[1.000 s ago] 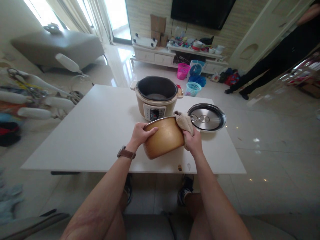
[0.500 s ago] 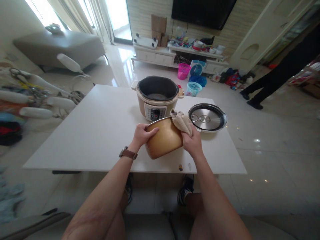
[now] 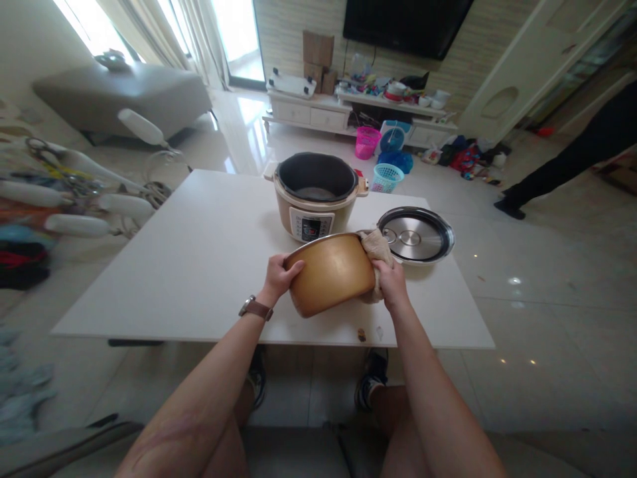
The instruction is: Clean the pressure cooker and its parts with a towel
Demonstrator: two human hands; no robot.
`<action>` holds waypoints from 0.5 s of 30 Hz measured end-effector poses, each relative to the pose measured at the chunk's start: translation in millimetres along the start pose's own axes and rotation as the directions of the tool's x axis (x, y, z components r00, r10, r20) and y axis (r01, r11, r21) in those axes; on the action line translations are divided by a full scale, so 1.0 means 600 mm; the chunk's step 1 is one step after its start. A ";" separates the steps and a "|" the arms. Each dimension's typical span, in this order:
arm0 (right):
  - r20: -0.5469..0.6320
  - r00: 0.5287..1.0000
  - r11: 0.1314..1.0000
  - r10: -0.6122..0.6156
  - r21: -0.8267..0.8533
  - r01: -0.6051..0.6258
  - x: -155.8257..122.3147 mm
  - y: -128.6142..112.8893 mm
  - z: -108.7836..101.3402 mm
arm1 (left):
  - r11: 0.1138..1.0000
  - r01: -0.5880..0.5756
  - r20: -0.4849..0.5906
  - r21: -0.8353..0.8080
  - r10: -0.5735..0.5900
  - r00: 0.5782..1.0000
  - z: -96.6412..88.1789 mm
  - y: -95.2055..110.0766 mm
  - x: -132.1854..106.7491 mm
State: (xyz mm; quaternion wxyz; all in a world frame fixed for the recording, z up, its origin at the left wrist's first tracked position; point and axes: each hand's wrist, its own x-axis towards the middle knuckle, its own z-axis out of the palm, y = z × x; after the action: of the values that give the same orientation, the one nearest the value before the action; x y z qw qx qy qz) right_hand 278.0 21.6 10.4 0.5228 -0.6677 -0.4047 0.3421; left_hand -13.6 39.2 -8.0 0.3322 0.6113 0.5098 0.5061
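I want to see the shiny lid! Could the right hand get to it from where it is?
Probably yes. The lid lies on the table just beyond the right hand, with nothing between them. But that hand is busy pressing a cloth against the gold pot.

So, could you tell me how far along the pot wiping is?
Done: the lid lies off and the gold pot is out of the cooker. In hand: the left hand tilts the pot while the right hand presses a cloth to its side. Left: pot and lid not yet back.
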 end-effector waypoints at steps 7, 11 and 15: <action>-0.003 1.000 1.000 0.029 0.013 -0.029 -0.007 -0.013 -0.002 | 0.999 0.006 0.158 0.038 -0.012 0.987 -0.016 0.040 0.019; 0.033 0.999 0.998 -0.044 -0.038 0.045 -0.014 -0.025 0.001 | 0.995 0.020 0.165 0.103 -0.037 0.986 -0.016 0.064 0.026; 0.062 0.977 0.973 -0.206 -0.096 0.212 -0.031 -0.047 0.003 | 0.988 0.028 0.151 0.152 -0.051 0.987 -0.010 0.072 0.028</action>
State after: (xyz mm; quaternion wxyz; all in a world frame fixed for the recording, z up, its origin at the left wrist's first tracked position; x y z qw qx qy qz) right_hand 263.3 9.1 38.2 0.5107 -0.6382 -0.5029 0.2811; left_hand -7.4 43.4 38.2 0.3342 0.6615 0.5311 0.4108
